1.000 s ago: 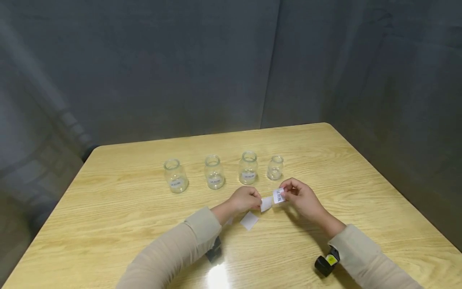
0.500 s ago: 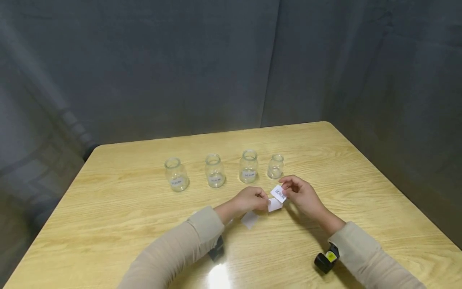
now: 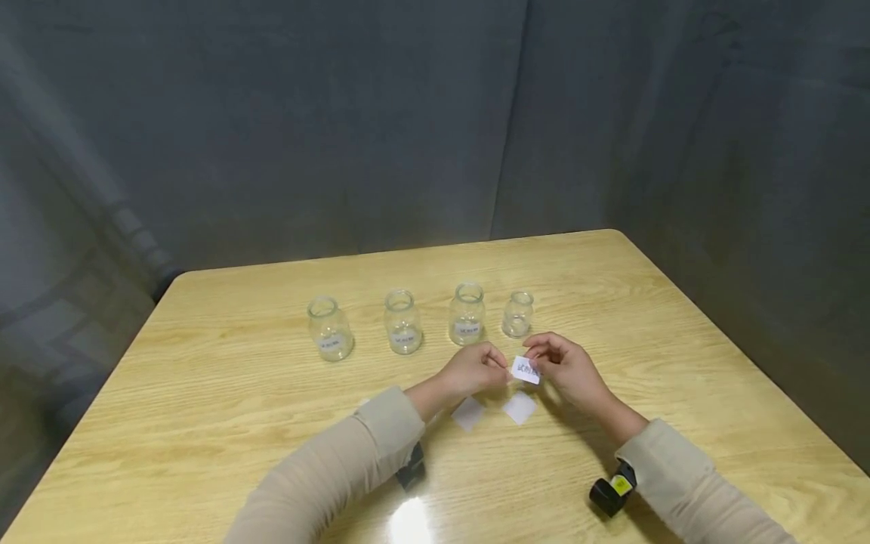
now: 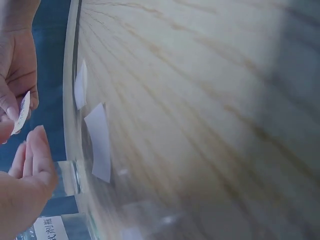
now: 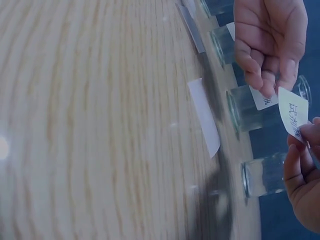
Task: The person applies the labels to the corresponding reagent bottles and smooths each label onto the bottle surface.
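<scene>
My right hand [image 3: 571, 374] pinches a small white label [image 3: 526, 370] with dark written characters between thumb and fingers. Close to the label's left edge is my left hand [image 3: 469, 370], its fingers loosely bent and thumb apart from them in the left wrist view; I see nothing held there. Whether its fingertips touch the label is hard to tell. Two blank white paper squares, a right one [image 3: 519, 408] and a left one [image 3: 468, 413], lie on the table below the hands. Just behind the right hand stands a small glass jar [image 3: 518, 316], with no label visible.
Three larger glass jars, at left [image 3: 331, 329], middle [image 3: 404, 323] and right [image 3: 467, 315], stand in a row with white labels on their fronts. The wooden table [image 3: 238, 423] ends at a dark curtain [image 3: 306, 136]. A black device [image 3: 612, 493] hangs under the right wrist.
A white paper square that my left hand held has come down onto the table beside the other one. The label in my right hand has turned so its writing runs nearly level.
</scene>
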